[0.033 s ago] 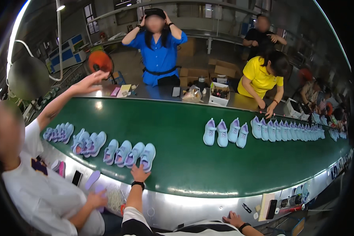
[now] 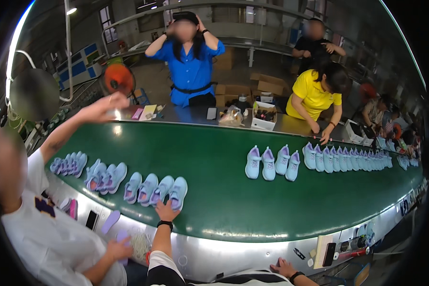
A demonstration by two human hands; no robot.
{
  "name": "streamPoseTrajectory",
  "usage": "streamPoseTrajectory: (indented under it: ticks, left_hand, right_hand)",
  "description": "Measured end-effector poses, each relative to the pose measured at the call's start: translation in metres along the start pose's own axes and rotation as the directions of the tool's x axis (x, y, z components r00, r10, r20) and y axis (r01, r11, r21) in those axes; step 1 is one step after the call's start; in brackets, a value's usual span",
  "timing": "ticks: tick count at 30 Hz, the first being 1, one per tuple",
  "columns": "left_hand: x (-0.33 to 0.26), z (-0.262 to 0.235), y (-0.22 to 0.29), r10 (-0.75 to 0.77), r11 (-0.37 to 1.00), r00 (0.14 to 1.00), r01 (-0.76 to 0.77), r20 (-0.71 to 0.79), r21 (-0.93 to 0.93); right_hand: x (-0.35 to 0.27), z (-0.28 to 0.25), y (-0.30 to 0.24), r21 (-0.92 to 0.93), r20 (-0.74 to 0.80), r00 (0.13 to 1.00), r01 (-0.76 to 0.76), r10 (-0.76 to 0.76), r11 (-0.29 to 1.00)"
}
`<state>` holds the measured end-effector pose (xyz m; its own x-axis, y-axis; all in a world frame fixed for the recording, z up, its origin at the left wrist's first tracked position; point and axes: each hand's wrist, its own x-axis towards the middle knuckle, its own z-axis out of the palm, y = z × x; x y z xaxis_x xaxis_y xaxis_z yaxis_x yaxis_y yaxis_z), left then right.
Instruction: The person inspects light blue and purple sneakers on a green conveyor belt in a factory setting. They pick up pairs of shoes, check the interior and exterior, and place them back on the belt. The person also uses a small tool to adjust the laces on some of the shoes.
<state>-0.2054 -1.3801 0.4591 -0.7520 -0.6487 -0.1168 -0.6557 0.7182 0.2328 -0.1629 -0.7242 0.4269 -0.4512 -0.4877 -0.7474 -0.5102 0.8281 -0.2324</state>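
Note:
My left hand (image 2: 166,211) reaches over the near edge of the green belt (image 2: 214,209). Its fingers are apart and touch the near end of a light blue sneaker (image 2: 178,190) with lilac lining, the rightmost of a near row. Beside that shoe stands another light blue sneaker (image 2: 161,189), close to the fingertips; whether they touch it, I cannot tell. On the metal ledge (image 2: 252,255) rests my right hand (image 2: 283,268), fingers stretched out, holding nothing.
More sneakers (image 2: 106,176) stand at left, others (image 2: 273,163) at far right. A phone (image 2: 328,255) and thread snips (image 2: 299,253) lie on the ledge. At left, a co-worker's arm (image 2: 76,119) extends over the belt. Across it, a person in yellow (image 2: 314,97) handles shoes.
The co-worker's raised hand at left has changed from outstretched to more curled. The whole view has shifted slightly. My hands keep their places at the sneaker and on the ledge.

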Motion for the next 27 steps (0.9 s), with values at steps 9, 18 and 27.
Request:
streamPoseTrajectory:
  ticks: [9, 18, 27]
  left_hand:
    - [0.054, 0.027, -0.018, 0.029, 0.985, 0.991, -0.051, 0.129, 0.167]
    - [-0.077, 0.02, 0.079, 0.384, 0.889, 0.911, -0.409, -0.152, -0.208]
    - [-0.293, 0.036, 0.137, 0.453, 0.708, 0.82, -0.092, 0.35, -0.701]
  right_hand:
    - [0.011, 0.015, -0.012, 0.177, 0.007, 0.994, -0.107, 0.108, 0.978]
    - [0.012, -0.015, -0.032, 0.031, -0.076, 0.997, -0.012, 0.014, 0.999]
    - [0.018, -0.039, -0.106, 0.535, -0.647, 0.74, 0.269, 0.184, 0.801]
